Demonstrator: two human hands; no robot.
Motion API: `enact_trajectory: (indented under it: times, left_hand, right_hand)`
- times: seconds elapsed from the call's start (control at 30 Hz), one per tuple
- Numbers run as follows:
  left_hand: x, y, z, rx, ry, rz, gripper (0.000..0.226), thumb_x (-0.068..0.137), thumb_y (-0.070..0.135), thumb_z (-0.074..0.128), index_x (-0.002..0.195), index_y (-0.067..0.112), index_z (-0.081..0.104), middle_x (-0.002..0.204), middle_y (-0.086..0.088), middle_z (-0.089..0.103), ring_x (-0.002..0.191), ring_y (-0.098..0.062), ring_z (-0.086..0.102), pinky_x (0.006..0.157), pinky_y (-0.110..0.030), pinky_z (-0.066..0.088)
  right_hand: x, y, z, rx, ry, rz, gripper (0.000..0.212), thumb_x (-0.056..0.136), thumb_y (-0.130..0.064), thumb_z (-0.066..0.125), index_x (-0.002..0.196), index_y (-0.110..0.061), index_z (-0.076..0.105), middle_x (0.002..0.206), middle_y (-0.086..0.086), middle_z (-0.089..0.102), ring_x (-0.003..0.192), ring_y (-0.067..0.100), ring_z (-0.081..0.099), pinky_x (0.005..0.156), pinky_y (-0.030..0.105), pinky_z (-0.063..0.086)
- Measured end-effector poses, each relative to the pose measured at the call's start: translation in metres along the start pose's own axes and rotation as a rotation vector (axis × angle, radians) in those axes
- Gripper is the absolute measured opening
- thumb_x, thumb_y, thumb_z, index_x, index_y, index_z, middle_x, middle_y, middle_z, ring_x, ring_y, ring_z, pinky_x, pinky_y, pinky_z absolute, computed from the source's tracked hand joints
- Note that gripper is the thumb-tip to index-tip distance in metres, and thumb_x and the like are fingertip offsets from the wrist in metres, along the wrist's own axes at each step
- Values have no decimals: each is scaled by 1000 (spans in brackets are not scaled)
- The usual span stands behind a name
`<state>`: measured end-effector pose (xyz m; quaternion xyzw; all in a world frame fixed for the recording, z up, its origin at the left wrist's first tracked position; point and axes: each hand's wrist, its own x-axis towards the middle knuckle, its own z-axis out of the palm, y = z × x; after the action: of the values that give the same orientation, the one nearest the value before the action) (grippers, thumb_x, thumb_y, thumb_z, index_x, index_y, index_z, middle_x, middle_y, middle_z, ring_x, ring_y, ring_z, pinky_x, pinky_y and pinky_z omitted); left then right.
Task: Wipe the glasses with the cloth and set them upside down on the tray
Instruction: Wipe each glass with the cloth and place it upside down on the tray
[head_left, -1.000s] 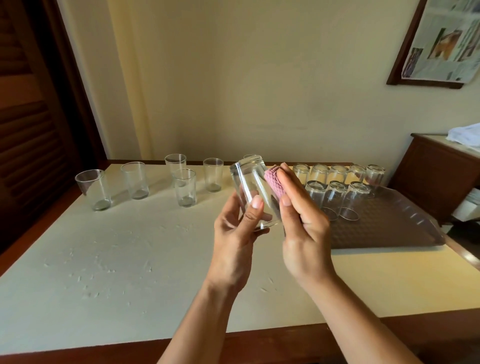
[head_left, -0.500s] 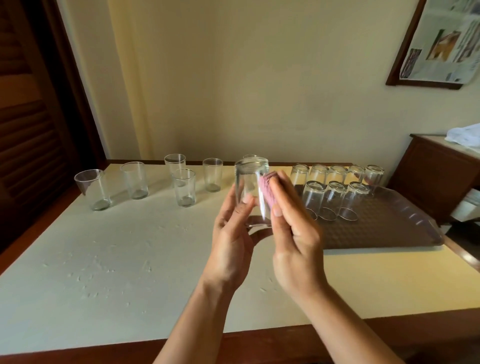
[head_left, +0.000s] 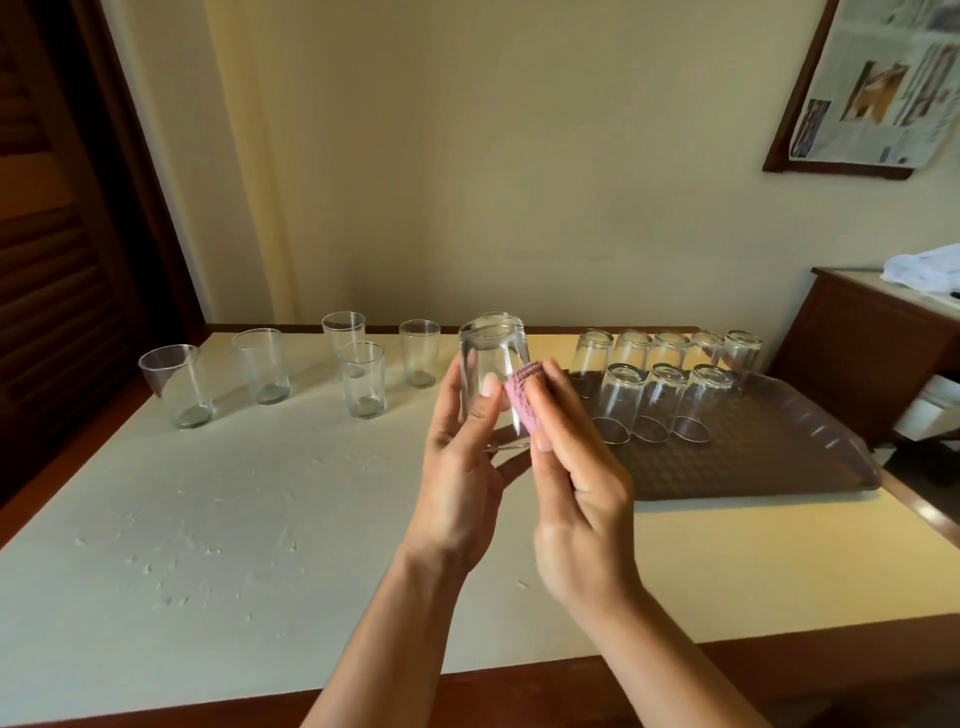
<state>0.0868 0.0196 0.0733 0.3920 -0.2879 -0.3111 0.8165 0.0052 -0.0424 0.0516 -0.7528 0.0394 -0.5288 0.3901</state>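
My left hand (head_left: 460, 483) grips a clear glass (head_left: 492, 358) upside down above the table, its thick base at the top. My right hand (head_left: 576, 493) holds a pink cloth (head_left: 523, 392) and presses it against the right side of that glass. A brown tray (head_left: 769, 457) lies to the right with several glasses (head_left: 660, 402) standing upside down in two rows at its far end. Several upright glasses (head_left: 361, 379) stand on the table at the left and behind my hands.
The pale table (head_left: 208, 519) has a dark wooden edge near me. A dark louvred door (head_left: 47, 260) is at the left. A wooden side cabinet (head_left: 872, 332) with a white cloth on top stands at the far right, beyond the tray.
The glass has turned from tilted to nearly straight upside down in my left hand. My right hand slid the cloth along the glass's right side.
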Motion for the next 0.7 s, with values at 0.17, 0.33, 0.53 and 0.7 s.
enact_trajectory:
  times: [0.17, 0.33, 0.53, 0.7]
  left_hand:
    - [-7, -4, -5, -12, -115, -159, 56, 101, 45, 54, 155, 47, 39, 120, -8, 73, 96, -27, 71, 85, -46, 58]
    - [-2, -7, -4, -56, 5, -47, 70, 94, 31, 70, 157, 29, 41, 130, -10, 70, 98, -23, 72, 81, -37, 59]
    - [-3, -8, -7, 27, -80, -151, 52, 103, 52, 41, 153, 41, 47, 120, -7, 74, 106, -29, 71, 101, -53, 52]
    - [-3, -13, -5, 6, -31, -45, 66, 96, 41, 65, 157, 37, 40, 122, -9, 72, 93, -21, 72, 81, -36, 58]
  right_hand:
    - [15, 7, -9, -29, 52, 19, 40, 104, -2, 46, 143, -4, 51, 157, 11, 44, 149, 18, 40, 121, 36, 35]
    - [10, 0, -6, -11, -7, 31, 40, 104, -2, 46, 144, -1, 51, 158, 10, 43, 150, 17, 38, 120, 32, 36]
    - [6, 8, -9, 14, 6, 12, 40, 104, 1, 46, 144, -2, 49, 159, 17, 40, 143, 12, 47, 117, 39, 41]
    - [15, 0, -9, -13, 23, 12, 39, 103, 4, 45, 142, 4, 49, 155, 16, 44, 146, 6, 40, 120, 30, 36]
